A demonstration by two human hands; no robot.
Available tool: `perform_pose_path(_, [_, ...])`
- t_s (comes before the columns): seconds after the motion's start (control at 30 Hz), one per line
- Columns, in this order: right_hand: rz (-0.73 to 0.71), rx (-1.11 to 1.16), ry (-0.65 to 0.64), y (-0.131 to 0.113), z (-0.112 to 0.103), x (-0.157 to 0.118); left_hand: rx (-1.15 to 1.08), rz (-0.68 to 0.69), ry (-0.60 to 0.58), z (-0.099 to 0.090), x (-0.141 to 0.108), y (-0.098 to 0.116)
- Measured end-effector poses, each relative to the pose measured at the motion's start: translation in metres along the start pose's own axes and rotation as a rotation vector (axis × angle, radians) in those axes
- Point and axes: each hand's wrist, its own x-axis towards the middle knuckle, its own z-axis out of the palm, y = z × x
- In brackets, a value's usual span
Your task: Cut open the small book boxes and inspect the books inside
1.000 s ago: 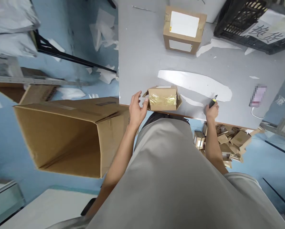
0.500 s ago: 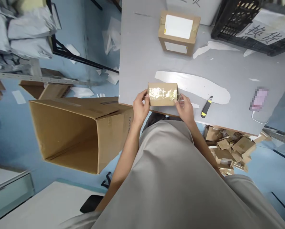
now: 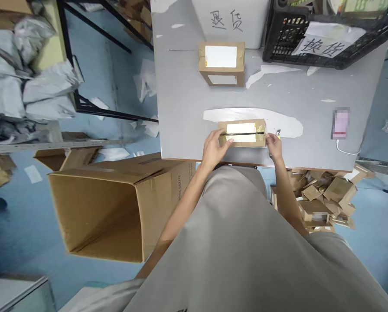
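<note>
A small cardboard box (image 3: 242, 143) lies near the table's front edge, with a white label split by a dark lengthwise slit on its upper face and shiny clear tape at its right end. My left hand (image 3: 214, 150) grips the box's left end, thumb on the front and fingers behind. My right hand (image 3: 274, 146) is closed at the right end, its fingertips pinched at the taped edge. Mostly hidden under that hand is a utility knife (image 3: 278, 133), lying on the table. A white paper backing strip (image 3: 286, 125) lies behind the box.
Another labelled carton (image 3: 222, 80), a white bin (image 3: 229, 32) and a black crate (image 3: 286, 43) stand at the back of the grey table (image 3: 180, 104). A phone (image 3: 340, 123) on a cable lies right. A large open carton (image 3: 96, 212) stands left; flattened boxes (image 3: 327, 199) are heaped right.
The box has been turned, so its labelled, slit face shows instead of the plain taped one. Both hands and the box have shifted right, and my right hand now covers most of the knife.
</note>
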Motion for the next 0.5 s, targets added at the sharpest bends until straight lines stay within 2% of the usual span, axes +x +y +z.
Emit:
perform_pose_path(0.13, [0.033,0.125,0.027,0.014,0.005,0.001,0.022,-0.013,-0.024,0.004,0.004,-0.005])
perform_pose_path(0.33, [0.025,0.047,-0.125,0.008,0.016,-0.011,0.074,-0.015,-0.090,-0.006,-0.008,-0.010])
perform_pose_path(0.5, [-0.068,0.143,-0.105,-0.008,-0.001,-0.025,0.094,-0.044,-0.103,-0.016,-0.030,-0.028])
